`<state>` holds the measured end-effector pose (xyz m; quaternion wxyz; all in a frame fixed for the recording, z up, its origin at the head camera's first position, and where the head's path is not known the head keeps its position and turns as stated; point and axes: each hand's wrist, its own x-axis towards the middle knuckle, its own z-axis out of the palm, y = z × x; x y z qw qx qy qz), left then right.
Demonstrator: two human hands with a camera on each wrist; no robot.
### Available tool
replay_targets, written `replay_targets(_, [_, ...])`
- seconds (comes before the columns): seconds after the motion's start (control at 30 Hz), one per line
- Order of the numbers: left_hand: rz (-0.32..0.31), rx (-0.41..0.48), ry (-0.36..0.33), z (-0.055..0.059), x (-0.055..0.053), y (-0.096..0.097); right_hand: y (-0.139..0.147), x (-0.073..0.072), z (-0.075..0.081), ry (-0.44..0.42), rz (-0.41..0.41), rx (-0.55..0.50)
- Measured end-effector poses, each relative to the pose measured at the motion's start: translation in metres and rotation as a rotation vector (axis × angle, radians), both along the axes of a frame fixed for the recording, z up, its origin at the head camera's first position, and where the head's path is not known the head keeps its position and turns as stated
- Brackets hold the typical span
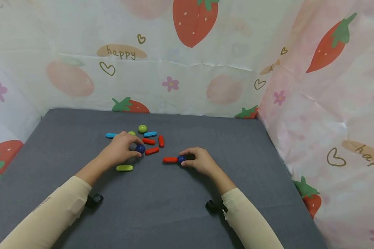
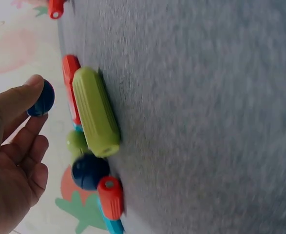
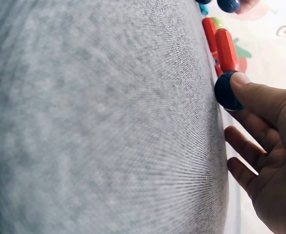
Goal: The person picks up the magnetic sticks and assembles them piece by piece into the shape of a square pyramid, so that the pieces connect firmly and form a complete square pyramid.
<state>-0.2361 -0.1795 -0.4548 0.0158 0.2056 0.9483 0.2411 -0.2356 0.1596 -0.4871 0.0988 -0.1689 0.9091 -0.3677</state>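
My left hand (image 1: 122, 149) pinches a dark blue ball (image 1: 140, 149) between thumb and fingertips, and the left wrist view shows that ball (image 2: 44, 100) raised off the cloth. To the right, my right hand (image 1: 200, 160) pinches another dark blue ball (image 1: 181, 159). A red stick (image 1: 170, 160) meets this second ball end-on, pointing left; the right wrist view shows the red stick (image 3: 226, 50) against the ball (image 3: 227, 91). Beside the left hand lie red sticks (image 1: 152, 150) and a yellow-green stick (image 1: 124, 168).
Farther back are a green ball (image 1: 142, 129), a second one partly hidden by the left hand, and blue sticks (image 1: 150, 134). A third dark blue ball (image 2: 90, 171) shows in the left wrist view. Grey cloth (image 1: 162, 207) covers the table; a printed curtain (image 1: 180, 69) stands behind.
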Motion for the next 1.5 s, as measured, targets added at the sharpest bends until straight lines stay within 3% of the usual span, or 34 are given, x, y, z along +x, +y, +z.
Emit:
replay_targets(0.3, [-0.011, 0.037, -0.035, -0.004, 0.01, 0.018, 0.0, -0.001, -0.001, 0.004, 0.002, -0.004])
replay_targets(0.7, [0.003, 0.012, -0.079, -0.012, 0.016, 0.043, 0.0, -0.001, -0.001, 0.004, 0.007, -0.01])
replay_targets(1.1, [-0.01, -0.002, -0.118, -0.019, 0.011, 0.063, -0.001, 0.0, 0.0, 0.006, 0.005, -0.003])
replay_targets(1.5, [0.0, 0.0, -0.114, -0.021, 0.011, 0.067, 0.0, 0.002, 0.002, 0.001, -0.001, -0.005])
